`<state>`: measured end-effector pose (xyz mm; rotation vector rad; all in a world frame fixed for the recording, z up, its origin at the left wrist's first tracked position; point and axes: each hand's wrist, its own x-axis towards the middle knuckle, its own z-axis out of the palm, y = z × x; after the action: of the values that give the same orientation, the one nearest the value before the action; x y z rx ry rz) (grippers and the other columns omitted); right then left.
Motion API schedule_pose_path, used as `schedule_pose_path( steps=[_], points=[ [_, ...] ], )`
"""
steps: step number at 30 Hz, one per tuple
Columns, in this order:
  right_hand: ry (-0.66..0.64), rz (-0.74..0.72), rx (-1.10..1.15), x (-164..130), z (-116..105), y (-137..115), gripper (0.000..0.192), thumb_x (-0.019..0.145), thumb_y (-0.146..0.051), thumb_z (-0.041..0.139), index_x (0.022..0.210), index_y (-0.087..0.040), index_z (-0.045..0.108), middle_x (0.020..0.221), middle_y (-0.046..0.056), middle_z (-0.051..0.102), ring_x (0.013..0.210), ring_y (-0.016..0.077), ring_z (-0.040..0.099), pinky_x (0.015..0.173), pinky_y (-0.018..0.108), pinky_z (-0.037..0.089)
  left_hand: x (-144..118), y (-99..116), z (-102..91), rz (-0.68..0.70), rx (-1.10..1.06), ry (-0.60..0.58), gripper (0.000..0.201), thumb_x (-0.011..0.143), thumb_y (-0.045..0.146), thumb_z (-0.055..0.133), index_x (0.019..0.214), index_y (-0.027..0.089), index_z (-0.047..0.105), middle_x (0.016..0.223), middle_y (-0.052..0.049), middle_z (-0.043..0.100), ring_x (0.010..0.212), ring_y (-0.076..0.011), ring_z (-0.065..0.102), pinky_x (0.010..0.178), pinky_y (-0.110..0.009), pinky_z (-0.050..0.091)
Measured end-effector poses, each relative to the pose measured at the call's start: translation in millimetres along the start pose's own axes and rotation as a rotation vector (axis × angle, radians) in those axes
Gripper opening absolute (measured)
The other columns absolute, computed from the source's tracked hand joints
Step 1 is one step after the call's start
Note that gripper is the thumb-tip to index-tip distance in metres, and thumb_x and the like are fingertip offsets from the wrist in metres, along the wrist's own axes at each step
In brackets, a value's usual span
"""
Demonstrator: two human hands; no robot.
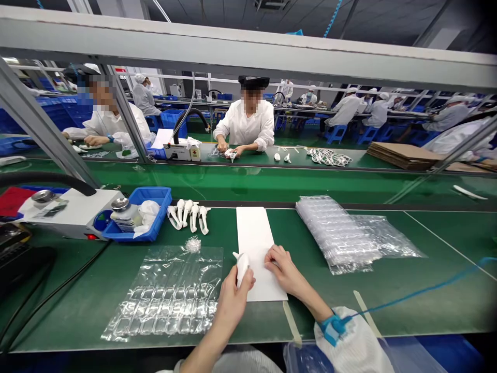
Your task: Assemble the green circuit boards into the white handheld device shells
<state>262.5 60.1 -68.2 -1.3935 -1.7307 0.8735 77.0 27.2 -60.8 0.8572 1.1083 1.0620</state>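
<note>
Left hand (234,296) grips a white part (243,264), grip of right hand (286,269) unclear, bottle label (125,223) illegible.

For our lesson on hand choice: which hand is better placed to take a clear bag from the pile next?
Probably the right hand: it lies nearer the pile of clear plastic bags, while the left hand holds a white plastic piece.

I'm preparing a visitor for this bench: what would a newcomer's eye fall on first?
Probably the left hand, gripping a white part by the left edge of a white sheet. Next, the blue strap on the wrist of the right hand, then the shiny clear pocketed plastic left of the sheet.
</note>
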Motion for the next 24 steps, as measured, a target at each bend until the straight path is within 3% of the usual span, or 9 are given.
schedule_pose_path(
  steps=[3, 6, 9, 13, 18, 24],
  points=[
    [0.060, 0.011, 0.082, -2.9, -6.9, -7.6, 0.018, 0.088, -0.029, 0.048, 0.072, -0.021, 0.050, 0.071, -0.002, 0.046, 0.070, 0.0159, 0.042, 0.068, 0.029, 0.032, -4.0, 11.6, 2.0, -0.017, -0.008, -0.005, 0.041, 0.074, 0.052, 0.067, 0.085, 0.013, 0.066, 0.075, -0.007, 0.066, 0.073, -0.0198, 0.065, 0.074, -0.030, 0.053],
    [0.078, 0.017, 0.188, -14.0, -6.4, -35.3, 0.021, 0.092, -0.033, 0.044, 0.075, -0.021, 0.047, 0.070, -0.003, 0.043, 0.065, 0.0139, 0.040, 0.062, 0.027, 0.033, -14.1, 25.2, 2.7, -0.058, -0.039, -0.064, 0.045, 0.080, 0.058, 0.056, 0.083, 0.013, 0.064, 0.062, -0.003, 0.062, 0.056, -0.0143, 0.058, 0.058, -0.025, 0.049],
    [-0.019, 0.023, 0.328, -28.9, 5.8, -74.4, 0.021, 0.091, -0.032, 0.048, 0.073, -0.021, 0.048, 0.069, -0.003, 0.045, 0.063, 0.0126, 0.044, 0.059, 0.026, 0.034, -26.7, 30.9, 0.3, -0.178, -0.173, -0.119, 0.053, 0.084, 0.063, 0.043, 0.081, 0.014, 0.061, 0.051, 0.000, 0.056, 0.045, -0.0103, 0.048, 0.046, -0.021, 0.038],
    [-0.171, 0.061, 0.453, -38.6, 28.0, -106.9, 0.020, 0.094, -0.029, 0.044, 0.075, -0.022, 0.045, 0.069, -0.004, 0.051, 0.054, 0.0117, 0.053, 0.057, 0.026, 0.039, -38.0, 26.8, -4.9, -0.268, -0.290, -0.075, 0.056, 0.084, 0.067, 0.038, 0.078, 0.015, 0.057, 0.049, 0.001, 0.054, 0.042, -0.0100, 0.046, 0.044, -0.021, 0.034],
    [-0.108, -0.005, 0.196, -34.0, 42.7, -110.2, 0.019, 0.094, -0.025, 0.043, 0.075, -0.022, 0.049, 0.073, -0.002, 0.051, 0.060, 0.0121, 0.051, 0.059, 0.026, 0.038, -43.6, 22.1, -10.5, -0.250, -0.276, -0.048, 0.056, 0.083, 0.068, 0.039, 0.076, 0.015, 0.055, 0.048, 0.002, 0.052, 0.041, -0.0089, 0.045, 0.044, -0.021, 0.033],
    [-0.110, -0.053, 0.102, -31.2, 46.4, -107.8, 0.018, 0.094, -0.020, 0.040, 0.078, -0.021, 0.049, 0.076, -0.001, 0.050, 0.067, 0.0130, 0.050, 0.061, 0.025, 0.038, -46.5, 19.8, -15.0, -0.242, -0.299, -0.044, 0.057, 0.083, 0.068, 0.038, 0.078, 0.014, 0.055, 0.047, 0.003, 0.051, 0.040, -0.0092, 0.045, 0.041, -0.021, 0.032]
  ],
)
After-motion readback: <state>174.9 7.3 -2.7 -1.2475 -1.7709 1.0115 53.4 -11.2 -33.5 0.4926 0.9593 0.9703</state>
